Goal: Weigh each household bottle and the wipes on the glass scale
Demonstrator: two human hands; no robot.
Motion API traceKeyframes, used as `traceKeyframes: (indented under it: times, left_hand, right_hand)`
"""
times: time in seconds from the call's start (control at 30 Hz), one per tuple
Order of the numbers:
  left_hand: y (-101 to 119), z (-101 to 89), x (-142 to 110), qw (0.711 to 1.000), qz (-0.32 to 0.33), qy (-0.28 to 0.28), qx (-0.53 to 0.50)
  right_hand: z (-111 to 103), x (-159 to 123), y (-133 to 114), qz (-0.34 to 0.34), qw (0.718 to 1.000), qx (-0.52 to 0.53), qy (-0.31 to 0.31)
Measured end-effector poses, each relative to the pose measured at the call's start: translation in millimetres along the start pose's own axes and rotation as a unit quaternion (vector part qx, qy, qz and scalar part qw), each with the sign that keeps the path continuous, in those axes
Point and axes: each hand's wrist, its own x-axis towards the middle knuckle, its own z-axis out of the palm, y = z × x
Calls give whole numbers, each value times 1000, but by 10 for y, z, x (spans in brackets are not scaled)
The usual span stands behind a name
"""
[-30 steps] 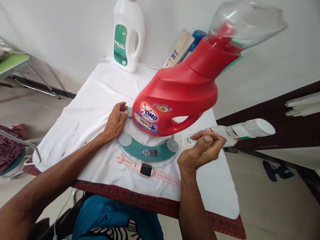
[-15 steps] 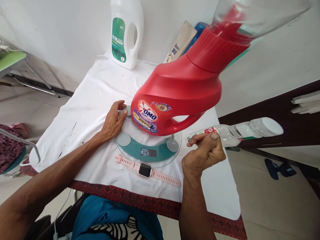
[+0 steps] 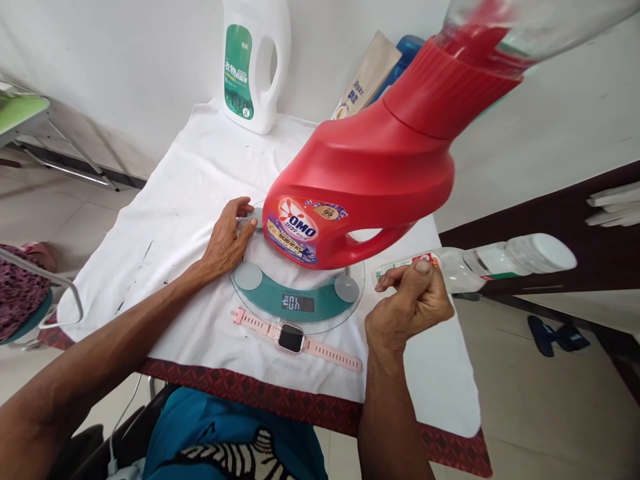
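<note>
My left hand (image 3: 227, 239) rests at the left edge of a round glass scale (image 3: 280, 303), thumb and fingers apart. A big red OMO laundry detergent bottle (image 3: 360, 193) stands on the scale, tilted in my view. Its neck joins a clear plastic vessel (image 3: 560, 30), cut off by the frame. The scale's small display is lit. To the right, my right hand (image 3: 407, 310) is closed, thumb up and fingers curled, in front of a clear bottle with a white cap (image 3: 457, 270). What its fingers hold, if anything, is hidden.
A pink-strapped smartwatch (image 3: 291, 339) lies before the scale. Toward the wall stand a white handled bottle with a green label (image 3: 260, 80), a beige Rejoice bottle (image 3: 363, 83) and a blue bottle (image 3: 407, 50). A white cloth (image 3: 173, 293) covers the table.
The view has shifted slightly, so the red bottle shows a little farther right. Both hands keep their places and poses.
</note>
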Motion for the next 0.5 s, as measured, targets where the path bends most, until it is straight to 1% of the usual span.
traceKeyframes:
  times: [0.1,0.2,0.43,0.5]
  left_hand:
    - [0,1,2,1000,-3,0,1]
    - [-4,3,4,1000,-2,1,-3]
    - [-5,3,6,1000,2,-1,-5]
    - [-2,3,3,1000,2,0,-8]
  right_hand:
    - [39,32,8,2,999,43,12]
    - [97,80,-27,15,997,77,-3]
    - [261,182,-169,-8,998,55,-24]
    - [300,221,-169,8,998,39,-51]
